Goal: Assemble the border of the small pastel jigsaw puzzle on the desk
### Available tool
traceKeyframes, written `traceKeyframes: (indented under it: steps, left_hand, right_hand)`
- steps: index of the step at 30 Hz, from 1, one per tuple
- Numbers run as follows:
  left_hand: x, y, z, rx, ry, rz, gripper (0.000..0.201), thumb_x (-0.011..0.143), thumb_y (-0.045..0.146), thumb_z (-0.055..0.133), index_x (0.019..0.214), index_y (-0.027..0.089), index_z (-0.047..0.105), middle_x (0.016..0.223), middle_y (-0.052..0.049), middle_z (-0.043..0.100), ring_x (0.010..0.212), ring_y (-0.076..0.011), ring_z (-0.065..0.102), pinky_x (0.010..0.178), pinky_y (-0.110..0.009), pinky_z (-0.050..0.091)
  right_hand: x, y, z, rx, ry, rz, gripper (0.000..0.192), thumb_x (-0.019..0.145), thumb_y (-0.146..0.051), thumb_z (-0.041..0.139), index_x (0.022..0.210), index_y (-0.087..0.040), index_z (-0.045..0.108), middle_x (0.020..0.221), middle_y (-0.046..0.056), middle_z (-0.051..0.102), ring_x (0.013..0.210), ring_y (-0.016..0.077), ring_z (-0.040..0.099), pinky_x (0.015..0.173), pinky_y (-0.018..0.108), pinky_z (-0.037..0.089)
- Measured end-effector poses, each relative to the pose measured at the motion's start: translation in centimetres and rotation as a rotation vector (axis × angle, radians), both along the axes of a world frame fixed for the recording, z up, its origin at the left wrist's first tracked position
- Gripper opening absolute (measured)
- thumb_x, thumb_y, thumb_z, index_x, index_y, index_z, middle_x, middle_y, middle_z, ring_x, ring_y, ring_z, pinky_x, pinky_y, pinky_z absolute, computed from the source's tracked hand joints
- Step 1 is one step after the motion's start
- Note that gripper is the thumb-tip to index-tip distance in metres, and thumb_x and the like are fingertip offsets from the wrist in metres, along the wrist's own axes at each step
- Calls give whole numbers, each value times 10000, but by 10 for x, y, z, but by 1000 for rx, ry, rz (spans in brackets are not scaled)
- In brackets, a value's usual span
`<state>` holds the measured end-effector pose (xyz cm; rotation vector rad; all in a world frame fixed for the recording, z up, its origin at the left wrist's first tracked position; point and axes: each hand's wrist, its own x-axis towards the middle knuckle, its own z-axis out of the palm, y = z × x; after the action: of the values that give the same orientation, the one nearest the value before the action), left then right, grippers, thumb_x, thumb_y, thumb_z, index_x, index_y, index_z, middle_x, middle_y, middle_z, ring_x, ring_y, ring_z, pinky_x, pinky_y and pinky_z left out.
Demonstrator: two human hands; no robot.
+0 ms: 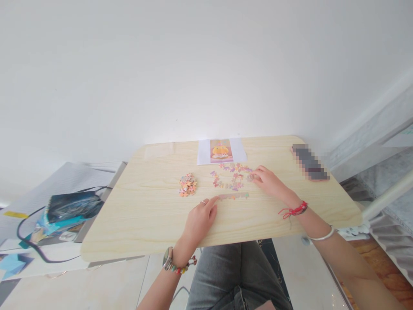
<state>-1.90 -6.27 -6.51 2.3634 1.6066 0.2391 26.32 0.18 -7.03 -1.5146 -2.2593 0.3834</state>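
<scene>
Left hand [200, 215] lies loosely open on the desk [138, 215], a fingertip touching the puzzle strip [234, 196]; beyond it sits a piece heap [188, 185]. Right hand [271, 183] bunches its fingertips beside the loose pieces [230, 186]; I cannot tell whether it grips one. Well left of both, a glossy packet's [72, 206] contents are unclear; pixelation blurs a dark slab [309, 162] past the right hand.

Mosaic blocks blur the phone [310, 162], so its screen cannot be read. The prints on the heaped puzzle pieces [188, 185] are too small to tell, and overlapping ones hide each other. Whether the right hand [268, 180] pinches a piece in its grip is unclear. The bench [145, 215] hides the knees, and the bottom edge cuts off the left forearm [163, 286]
</scene>
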Motion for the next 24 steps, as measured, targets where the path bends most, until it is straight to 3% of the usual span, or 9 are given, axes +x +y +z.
traceKeyframes:
  steps: [7,24]
  left_hand:
    - [1,0,1,5,12,-1,322,887,201,356,1167,213,512,936,-42,636,794,-169,605,678,-272,433]
    - [2,-2,1,25,23,11,339,880,208,355,1189,206,494,932,-50,632,769,-163,597,663,-269,438]
  right_hand:
    - [7,5,-4,-15,-1,-25,106,804,-160,469,780,-182,570,835,41,511,798,167,530,751,295,406]
    - [10,-6,-4,46,2,-93,104,824,-210,445,815,-179,544,881,64,520,800,186,538,745,323,428]
